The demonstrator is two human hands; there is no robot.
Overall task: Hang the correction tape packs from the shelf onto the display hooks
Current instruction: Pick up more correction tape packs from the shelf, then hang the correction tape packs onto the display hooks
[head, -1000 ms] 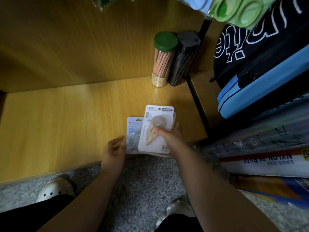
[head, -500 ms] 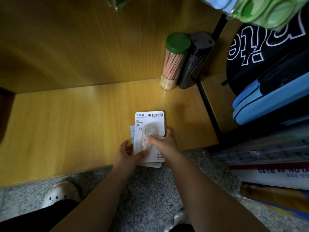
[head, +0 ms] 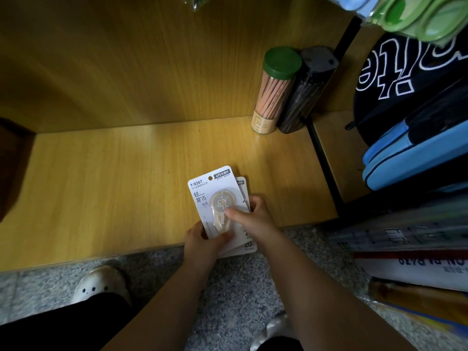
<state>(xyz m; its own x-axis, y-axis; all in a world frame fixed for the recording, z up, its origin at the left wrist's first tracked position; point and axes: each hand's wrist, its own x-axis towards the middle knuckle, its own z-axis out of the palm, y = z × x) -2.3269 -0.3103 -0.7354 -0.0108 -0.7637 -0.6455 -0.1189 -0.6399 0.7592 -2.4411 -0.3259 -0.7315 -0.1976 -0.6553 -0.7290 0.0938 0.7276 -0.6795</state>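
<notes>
Head view: at the front edge of the wooden shelf (head: pixel 114 188), the correction tape packs (head: pixel 217 206) were held as a small stack. From the left, the left hand (head: pixel 200 238) was closed on the lower corner, probably to square the cards. The right hand (head: pixel 249 216) was pinched on the top pack, thumb on the blister. "T-9267" was printed beside the hanging hole.

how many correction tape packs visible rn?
3 at least, stacked and fanned in both hands over the shelf edge: front pack, a second pack peeking out behind on the right, a third pack showing below. More may be hidden underneath.
</notes>
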